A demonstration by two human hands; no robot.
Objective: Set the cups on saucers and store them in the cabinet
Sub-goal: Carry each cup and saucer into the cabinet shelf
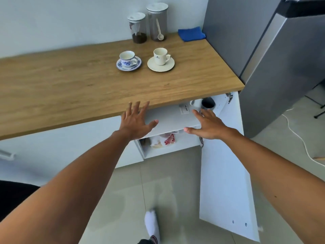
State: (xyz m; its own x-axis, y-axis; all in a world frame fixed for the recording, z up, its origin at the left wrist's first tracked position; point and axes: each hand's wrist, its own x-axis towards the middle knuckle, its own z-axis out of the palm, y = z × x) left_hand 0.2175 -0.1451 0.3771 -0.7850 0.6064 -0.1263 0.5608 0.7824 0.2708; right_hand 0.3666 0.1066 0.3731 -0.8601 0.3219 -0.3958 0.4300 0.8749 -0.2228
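A blue-patterned cup point(128, 58) stands on its matching saucer point(136, 66) on the wooden counter point(70, 85). To its right a cream cup point(160, 56) stands on a cream saucer point(167, 66). Below the counter's front edge the white cabinet is open, its door point(226, 182) swung out to the right. My left hand point(136, 120) and my right hand point(207, 125) are spread, empty, in front of the cabinet's upper shelf point(173, 118).
Two clear jars point(139, 29) point(157, 22) and a folded blue cloth point(191, 34) sit at the back of the counter. Mugs point(208, 102) stand deep on the upper shelf, cloths point(164, 140) on the lower. A grey fridge point(274, 67) stands at right, with a white cable point(299, 136) on the floor.
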